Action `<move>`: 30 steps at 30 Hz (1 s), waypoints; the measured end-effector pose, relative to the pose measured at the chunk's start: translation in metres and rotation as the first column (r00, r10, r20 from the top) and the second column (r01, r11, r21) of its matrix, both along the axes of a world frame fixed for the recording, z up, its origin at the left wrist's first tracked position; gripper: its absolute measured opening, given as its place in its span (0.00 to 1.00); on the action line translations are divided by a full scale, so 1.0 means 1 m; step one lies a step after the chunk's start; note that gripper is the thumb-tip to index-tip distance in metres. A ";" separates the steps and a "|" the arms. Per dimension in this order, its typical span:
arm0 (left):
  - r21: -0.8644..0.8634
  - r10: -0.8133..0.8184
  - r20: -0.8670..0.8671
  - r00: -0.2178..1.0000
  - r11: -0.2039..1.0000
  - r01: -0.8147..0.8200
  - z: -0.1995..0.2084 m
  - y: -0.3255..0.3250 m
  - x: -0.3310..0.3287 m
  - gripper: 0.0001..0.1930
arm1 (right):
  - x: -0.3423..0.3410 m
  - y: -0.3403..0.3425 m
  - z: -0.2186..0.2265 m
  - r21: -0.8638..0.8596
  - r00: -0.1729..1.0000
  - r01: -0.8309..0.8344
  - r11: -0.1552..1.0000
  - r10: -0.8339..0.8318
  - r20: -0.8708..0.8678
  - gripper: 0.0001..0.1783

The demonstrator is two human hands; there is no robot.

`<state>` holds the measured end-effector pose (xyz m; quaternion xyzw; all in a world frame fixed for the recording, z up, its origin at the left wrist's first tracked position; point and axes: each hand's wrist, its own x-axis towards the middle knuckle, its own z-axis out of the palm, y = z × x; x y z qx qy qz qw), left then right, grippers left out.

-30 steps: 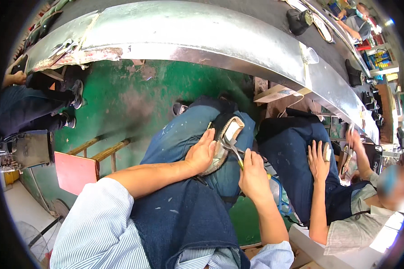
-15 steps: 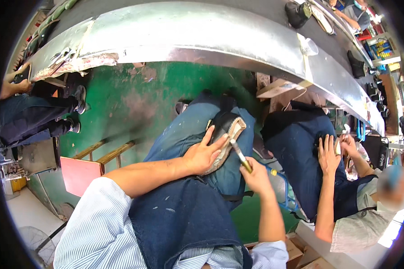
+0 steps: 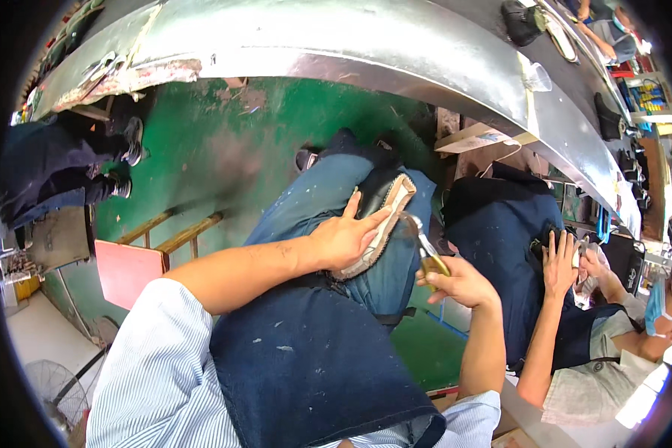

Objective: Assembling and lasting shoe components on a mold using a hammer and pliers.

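A black shoe (image 3: pixel 381 187) lies across my lap with its pale underside turned up and its rim puckered near the far end. My left hand (image 3: pixel 343 239) presses over its near part, thumb on the black side and fingers across the pale underside, holding it against my thigh. In my right hand (image 3: pixel 459 284) are pincers (image 3: pixel 428 254) with a curved metal head and yellowish handles, my fingers wrapped round the handles. The head of the pincers sits just right of the shoe's rim, apart from it. My left palm hides the shoe's near end.
Ahead runs a metal-edged bench (image 3: pixel 336 63) with dark shoes (image 3: pixel 523 22) on its far right part. A co-worker (image 3: pixel 597 358) sits close on my right, hands at their lap. To my left stand a pink-topped stool (image 3: pixel 131 272) and another person's legs (image 3: pixel 67 168).
My right hand has moved right, and the pincers have swung so their curved head shows. My left hand keeps its hold on the shoe. The view has shifted slightly.
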<state>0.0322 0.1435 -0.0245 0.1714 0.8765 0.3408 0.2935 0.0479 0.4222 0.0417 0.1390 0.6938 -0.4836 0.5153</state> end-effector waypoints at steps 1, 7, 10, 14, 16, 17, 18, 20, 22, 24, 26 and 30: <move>0.021 -0.001 0.001 1.000 1.000 0.001 0.000 -0.001 -0.001 0.29 | -0.001 -0.006 0.006 0.077 0.993 -0.033 0.996 0.041 -0.107 0.16; 0.046 -0.048 0.045 0.998 0.998 0.046 0.003 -0.003 -0.008 0.28 | -0.021 -0.059 -0.023 0.415 0.672 -0.031 0.909 0.326 -0.665 0.17; 0.047 -0.096 0.069 0.993 0.995 0.093 0.005 -0.005 -0.010 0.28 | -0.022 -0.061 -0.031 0.370 0.669 -0.008 0.929 0.280 -0.689 0.17; 0.050 -0.128 0.098 0.987 0.991 0.124 0.004 -0.006 -0.011 0.28 | -0.010 -0.057 -0.031 0.444 0.643 -0.101 0.890 0.399 -0.654 0.17; 0.065 -0.162 0.089 0.983 0.986 0.156 0.005 -0.008 -0.011 0.29 | -0.003 -0.060 -0.032 0.470 0.699 -0.086 0.879 0.389 -0.600 0.16; 0.053 -0.190 0.068 0.979 0.981 0.187 0.007 -0.009 -0.010 0.28 | 0.000 -0.061 -0.033 0.342 0.684 -0.005 0.940 0.253 -0.684 0.17; 0.061 -0.192 0.053 0.980 0.980 0.188 0.008 -0.011 -0.011 0.28 | 0.004 -0.063 -0.032 0.229 0.662 0.115 0.967 0.098 -0.743 0.18; 0.086 -0.242 0.054 0.969 0.968 0.237 0.011 -0.014 -0.009 0.29 | 0.006 -0.062 -0.030 0.475 0.711 -0.122 0.871 0.411 -0.571 0.20; 0.088 -0.276 0.097 0.956 0.959 0.268 0.012 -0.018 -0.005 0.30 | 0.006 -0.059 -0.024 0.480 0.732 -0.090 0.873 0.384 -0.562 0.21; 0.164 -0.111 0.262 0.959 0.984 0.069 0.009 -0.021 0.007 0.32 | 0.005 -0.054 -0.015 0.458 0.760 -0.062 0.887 0.339 -0.554 0.20; 0.310 0.132 0.110 0.985 0.937 -0.160 0.001 -0.016 0.018 0.36 | 0.004 -0.055 -0.007 0.425 0.798 -0.048 0.904 0.291 -0.528 0.20; 0.288 0.355 0.341 0.870 0.842 -0.456 -0.017 -0.012 0.030 0.40 | 0.012 -0.071 0.001 0.187 0.886 0.039 0.982 0.052 -0.461 0.18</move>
